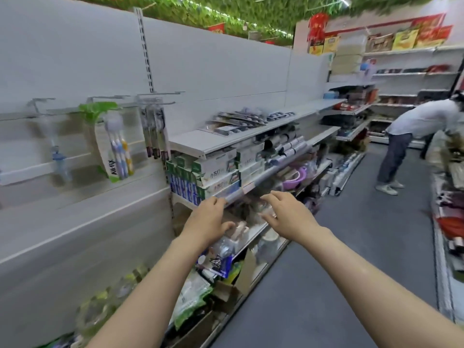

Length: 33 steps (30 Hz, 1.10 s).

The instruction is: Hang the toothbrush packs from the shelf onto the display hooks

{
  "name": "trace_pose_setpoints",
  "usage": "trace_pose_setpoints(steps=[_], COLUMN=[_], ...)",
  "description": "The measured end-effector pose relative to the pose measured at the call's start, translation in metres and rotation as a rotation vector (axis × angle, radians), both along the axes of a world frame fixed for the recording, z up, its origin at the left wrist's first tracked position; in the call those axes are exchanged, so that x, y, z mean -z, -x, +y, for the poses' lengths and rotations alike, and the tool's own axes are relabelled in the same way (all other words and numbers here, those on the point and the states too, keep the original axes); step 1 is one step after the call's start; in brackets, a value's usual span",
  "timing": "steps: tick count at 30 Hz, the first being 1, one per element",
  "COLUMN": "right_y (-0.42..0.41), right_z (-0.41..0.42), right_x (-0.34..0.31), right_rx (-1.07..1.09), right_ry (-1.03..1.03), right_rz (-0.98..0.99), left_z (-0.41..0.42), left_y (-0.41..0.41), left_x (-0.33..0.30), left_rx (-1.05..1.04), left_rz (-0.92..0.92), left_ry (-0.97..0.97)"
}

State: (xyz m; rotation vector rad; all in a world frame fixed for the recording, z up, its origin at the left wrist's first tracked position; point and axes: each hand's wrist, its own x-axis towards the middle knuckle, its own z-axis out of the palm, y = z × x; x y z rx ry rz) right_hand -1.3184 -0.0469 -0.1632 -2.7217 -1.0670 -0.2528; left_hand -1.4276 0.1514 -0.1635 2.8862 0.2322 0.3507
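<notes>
Dark, flat toothbrush packs (241,119) lie heaped on the grey top shelf (200,144) at centre frame, above and beyond both hands; their long axes seem to run roughly along the shelf (blur hides the exact lie). Both hands hover empty near the lower shelf edge: the left hand (209,222) has loosely curled fingers holding nothing, and the right hand (288,214) is spread and relaxed. The pile sits almost straight above the gap between them, so neither is clearly closer; I judge either must rise and reach forward. The display hooks (155,96) stand at upper left, nearer the left hand, already carrying a green-topped pack (113,144) and hanging dark packs (154,131).
</notes>
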Motion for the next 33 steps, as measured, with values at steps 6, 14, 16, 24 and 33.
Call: trace_pose_setpoints(steps=[6,14,16,24,33], right_y=[-0.125,-0.284,-0.319,-0.477,-0.665], right_z=[-0.007,-0.005,-0.01,-0.048,-0.081], right_x=[-0.013,-0.04,-0.034,-0.011,-0.037], right_rx=[0.083,0.169,0.178,0.129,-0.053], right_ry=[-0.02,-0.002,-0.001,0.027,-0.007], right_rz=[-0.021,0.009,0.035,0.07,0.033], left_z=[0.0,0.002,-0.002,-0.028,-0.072], left_y=[-0.147,-0.33,-0.367,-0.512,-0.647], left_x=[-0.007,-0.019,-0.017,-0.009,-0.043], left_rx=[0.128,0.196,0.207,0.178,-0.004], left_rz=[-0.015,0.001,0.02,0.078,0.008], left_ry=[-0.013,-0.003,-0.003,-0.017,-0.04])
